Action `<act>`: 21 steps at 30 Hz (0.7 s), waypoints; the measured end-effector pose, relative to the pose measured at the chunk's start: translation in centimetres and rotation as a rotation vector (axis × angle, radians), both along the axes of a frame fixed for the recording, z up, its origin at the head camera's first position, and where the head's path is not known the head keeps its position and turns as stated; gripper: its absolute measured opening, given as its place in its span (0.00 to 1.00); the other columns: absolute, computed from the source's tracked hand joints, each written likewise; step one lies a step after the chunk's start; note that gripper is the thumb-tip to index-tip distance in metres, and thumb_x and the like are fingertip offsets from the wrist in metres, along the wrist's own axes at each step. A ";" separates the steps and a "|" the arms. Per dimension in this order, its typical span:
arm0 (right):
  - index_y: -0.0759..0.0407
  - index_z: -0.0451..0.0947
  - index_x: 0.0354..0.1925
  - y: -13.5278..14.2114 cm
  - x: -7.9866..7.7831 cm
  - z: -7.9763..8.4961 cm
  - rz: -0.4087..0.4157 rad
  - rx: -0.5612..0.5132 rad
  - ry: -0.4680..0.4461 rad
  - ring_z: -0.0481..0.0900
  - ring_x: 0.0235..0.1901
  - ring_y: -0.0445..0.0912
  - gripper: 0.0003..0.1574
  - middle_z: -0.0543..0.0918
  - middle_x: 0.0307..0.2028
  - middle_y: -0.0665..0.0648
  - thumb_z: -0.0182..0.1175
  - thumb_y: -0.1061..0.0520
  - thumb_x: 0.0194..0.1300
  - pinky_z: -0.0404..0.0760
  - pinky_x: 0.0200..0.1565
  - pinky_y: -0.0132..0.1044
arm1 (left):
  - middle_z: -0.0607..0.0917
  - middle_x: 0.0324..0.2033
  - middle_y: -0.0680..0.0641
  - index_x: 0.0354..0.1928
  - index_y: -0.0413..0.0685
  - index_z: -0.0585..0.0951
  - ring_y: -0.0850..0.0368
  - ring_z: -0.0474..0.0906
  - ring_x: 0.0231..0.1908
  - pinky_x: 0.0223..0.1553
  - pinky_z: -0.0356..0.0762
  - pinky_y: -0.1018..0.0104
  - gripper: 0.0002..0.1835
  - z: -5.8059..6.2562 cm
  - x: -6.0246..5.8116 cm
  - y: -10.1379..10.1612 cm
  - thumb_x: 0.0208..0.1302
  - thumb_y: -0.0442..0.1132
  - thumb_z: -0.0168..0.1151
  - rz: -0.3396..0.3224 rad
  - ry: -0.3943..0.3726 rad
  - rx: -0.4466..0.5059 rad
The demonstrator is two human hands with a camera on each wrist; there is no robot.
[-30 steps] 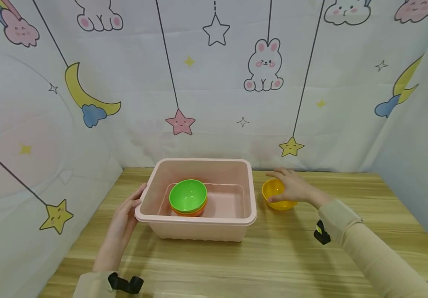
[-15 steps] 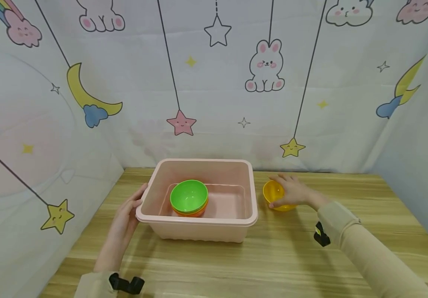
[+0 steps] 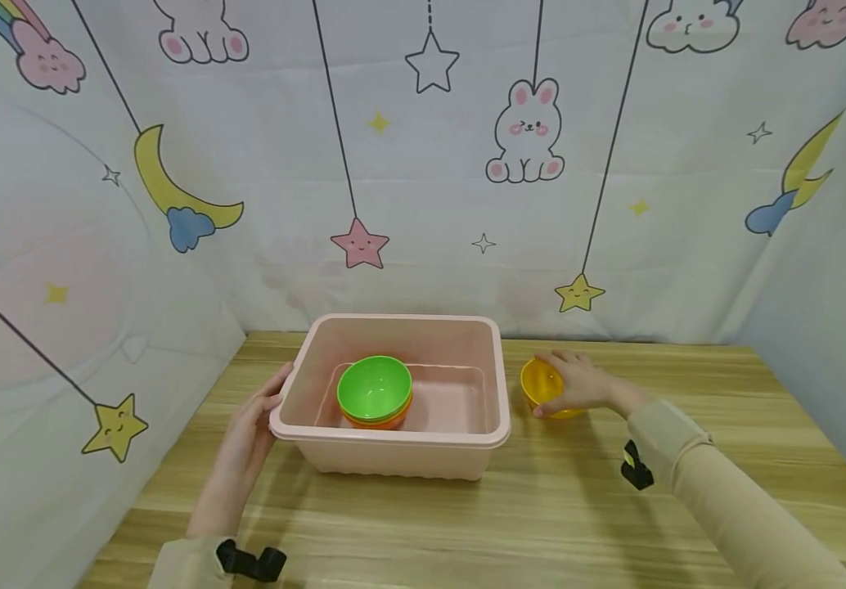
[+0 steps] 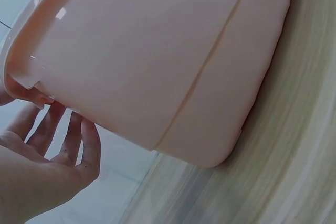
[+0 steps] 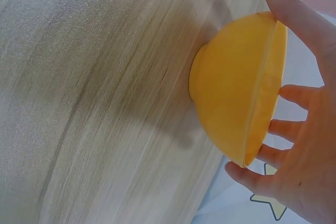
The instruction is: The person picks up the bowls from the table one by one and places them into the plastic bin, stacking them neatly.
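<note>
My left hand [image 3: 249,424] holds the left rim of a pink plastic tub [image 3: 408,458]. In the left wrist view its fingers [image 4: 90,148] are bent beneath the rim, against the tub's outer wall. Stacked inside the tub are a green bowl [image 3: 374,389] on top and orange bowls [image 3: 386,422] under it; how many is hidden. To the tub's right, a yellow bowl [image 5: 231,77] stands upright on the table. My right hand [image 3: 583,384] spans its mouth from above and grips the rim, thumb on one side and fingers on the other.
The wood-grain table [image 3: 423,532] stretches in front of the tub and to the right of the yellow bowl. Behind and at both sides hangs a white printed cloth [image 3: 423,188], close to the table's back edge.
My right hand has lowered over the yellow bowl, and its thumb and fingers have closed in on the rim. My left hand and the tub stay in place.
</note>
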State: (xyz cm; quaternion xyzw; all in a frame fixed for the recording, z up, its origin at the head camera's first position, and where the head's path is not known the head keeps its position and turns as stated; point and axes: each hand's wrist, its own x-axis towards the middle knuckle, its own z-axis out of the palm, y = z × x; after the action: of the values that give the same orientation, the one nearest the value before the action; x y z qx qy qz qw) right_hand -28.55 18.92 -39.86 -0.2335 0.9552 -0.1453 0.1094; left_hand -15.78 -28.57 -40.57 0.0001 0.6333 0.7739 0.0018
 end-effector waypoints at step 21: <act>0.59 0.58 0.71 0.1 -0.3 -0.1 0.008 -0.015 0.049 0.61 0.60 0.73 0.61 0.62 0.64 0.75 0.69 0.34 0.48 0.65 0.55 0.72 | 0.65 0.68 0.69 0.75 0.47 0.53 0.80 0.67 0.58 0.54 0.68 0.75 0.29 0.1 0.1 0.1 0.75 0.39 0.41 0.009 -0.004 -0.010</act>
State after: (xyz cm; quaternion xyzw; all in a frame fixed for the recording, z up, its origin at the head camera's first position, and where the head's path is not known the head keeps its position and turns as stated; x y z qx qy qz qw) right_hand -28.85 19.05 -39.96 -0.2415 0.9555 -0.1464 0.0848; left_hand -15.65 -28.45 -40.47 -0.0044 0.6370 0.7708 -0.0004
